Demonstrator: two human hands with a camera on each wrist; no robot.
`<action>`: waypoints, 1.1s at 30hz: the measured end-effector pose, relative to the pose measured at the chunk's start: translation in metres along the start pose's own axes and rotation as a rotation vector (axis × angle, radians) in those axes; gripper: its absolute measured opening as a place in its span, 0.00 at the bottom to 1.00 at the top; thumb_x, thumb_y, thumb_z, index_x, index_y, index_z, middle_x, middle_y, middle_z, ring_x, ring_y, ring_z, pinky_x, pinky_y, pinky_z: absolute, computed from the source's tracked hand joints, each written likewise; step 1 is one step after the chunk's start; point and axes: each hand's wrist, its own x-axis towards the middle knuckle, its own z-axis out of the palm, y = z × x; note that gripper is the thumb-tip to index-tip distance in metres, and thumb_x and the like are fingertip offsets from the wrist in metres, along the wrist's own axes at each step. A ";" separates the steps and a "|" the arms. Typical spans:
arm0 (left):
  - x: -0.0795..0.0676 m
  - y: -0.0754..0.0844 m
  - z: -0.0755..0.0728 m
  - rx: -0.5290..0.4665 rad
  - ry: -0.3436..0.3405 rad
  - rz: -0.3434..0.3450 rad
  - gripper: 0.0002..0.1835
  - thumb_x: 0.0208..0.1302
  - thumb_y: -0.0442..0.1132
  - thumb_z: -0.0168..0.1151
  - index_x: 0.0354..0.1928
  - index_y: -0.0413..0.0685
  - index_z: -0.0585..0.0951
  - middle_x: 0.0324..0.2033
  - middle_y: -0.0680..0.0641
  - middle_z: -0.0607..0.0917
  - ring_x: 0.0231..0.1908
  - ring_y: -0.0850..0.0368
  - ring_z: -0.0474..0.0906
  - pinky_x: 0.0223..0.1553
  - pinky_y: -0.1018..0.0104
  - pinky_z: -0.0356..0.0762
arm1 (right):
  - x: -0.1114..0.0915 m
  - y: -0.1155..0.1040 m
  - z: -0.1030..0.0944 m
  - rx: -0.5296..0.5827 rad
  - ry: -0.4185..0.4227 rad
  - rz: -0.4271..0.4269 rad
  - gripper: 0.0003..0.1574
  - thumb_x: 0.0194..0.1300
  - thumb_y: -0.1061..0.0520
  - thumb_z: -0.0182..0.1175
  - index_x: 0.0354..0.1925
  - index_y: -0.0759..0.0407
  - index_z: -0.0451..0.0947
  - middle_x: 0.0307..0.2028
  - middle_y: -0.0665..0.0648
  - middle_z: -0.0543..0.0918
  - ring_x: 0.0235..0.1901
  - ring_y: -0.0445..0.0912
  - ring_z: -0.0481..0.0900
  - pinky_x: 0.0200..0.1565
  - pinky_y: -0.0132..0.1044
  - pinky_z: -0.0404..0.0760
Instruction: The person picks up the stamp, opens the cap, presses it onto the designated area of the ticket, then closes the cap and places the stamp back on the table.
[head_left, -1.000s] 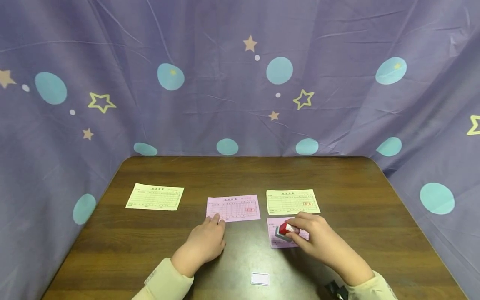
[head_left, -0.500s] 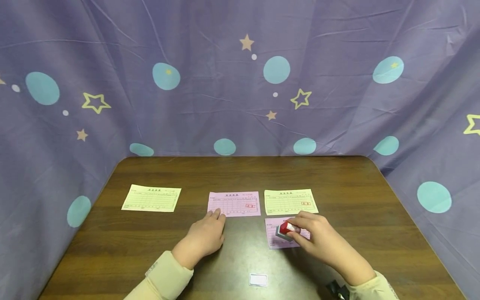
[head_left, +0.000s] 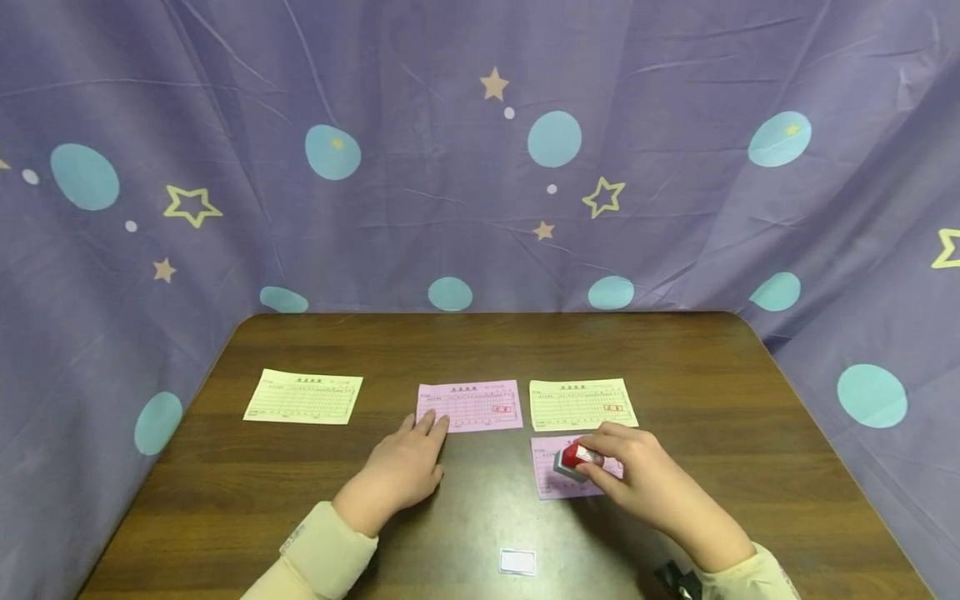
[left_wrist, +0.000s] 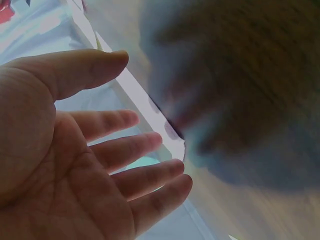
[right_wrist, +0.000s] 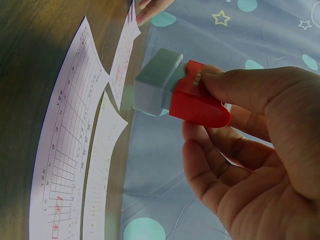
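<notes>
Stamp [right_wrist: 185,102] over nearer pink slip [head_left: 564,488], yellow slip [head_left: 581,404] beyond

Table [head_left: 487,500], ten o'clock from centre: we could pass between yellow slip [head_left: 303,398] and pink slip [head_left: 474,400].
Three o'clock: right hand [head_left: 645,475] with stamp [right_wrist: 186,97] blocks us.

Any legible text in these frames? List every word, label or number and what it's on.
Nothing reads with certainty.
Left yellow slip: printed title and grid text, too small.
Middle pink slip, right yellow slip: same, plus a boxed red mark each, unreadable.
Near pink slip: Chinese print, boxed red mark; too blurred to quote.
Red stamp: faint lettering on its grip, unreadable.
White rectangle: none visible.
</notes>
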 end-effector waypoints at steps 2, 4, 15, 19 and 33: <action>-0.003 0.000 -0.002 0.006 -0.003 0.005 0.33 0.64 0.39 0.69 0.69 0.35 0.72 0.67 0.31 0.71 0.66 0.26 0.64 0.59 0.33 0.69 | 0.000 0.001 0.000 0.004 0.004 -0.001 0.17 0.52 0.68 0.74 0.41 0.57 0.85 0.30 0.42 0.78 0.28 0.37 0.74 0.30 0.25 0.72; -0.007 0.002 -0.005 0.004 0.002 0.031 0.31 0.65 0.40 0.68 0.67 0.33 0.74 0.66 0.30 0.71 0.66 0.26 0.65 0.60 0.34 0.69 | 0.001 0.001 0.001 0.005 0.003 0.000 0.17 0.52 0.68 0.74 0.41 0.57 0.85 0.31 0.42 0.78 0.28 0.37 0.74 0.30 0.25 0.73; -0.033 0.017 -0.012 -0.013 0.154 0.250 0.22 0.67 0.38 0.66 0.58 0.30 0.80 0.58 0.34 0.80 0.60 0.38 0.76 0.58 0.44 0.75 | 0.000 0.000 0.001 0.008 -0.008 0.021 0.15 0.53 0.67 0.74 0.40 0.56 0.85 0.31 0.40 0.77 0.28 0.36 0.74 0.31 0.25 0.73; -0.042 0.022 -0.012 -0.017 0.172 0.261 0.22 0.67 0.39 0.66 0.57 0.31 0.80 0.58 0.34 0.80 0.60 0.38 0.76 0.58 0.44 0.74 | 0.001 -0.001 0.002 0.008 -0.012 0.024 0.15 0.53 0.67 0.74 0.40 0.56 0.85 0.31 0.40 0.77 0.28 0.36 0.74 0.31 0.24 0.72; -0.069 0.032 -0.008 -0.032 0.158 0.249 0.22 0.67 0.41 0.66 0.58 0.34 0.81 0.57 0.36 0.82 0.58 0.39 0.78 0.55 0.43 0.76 | 0.001 -0.010 0.007 0.047 -0.015 0.026 0.18 0.52 0.69 0.72 0.41 0.55 0.82 0.32 0.41 0.77 0.32 0.37 0.75 0.37 0.26 0.75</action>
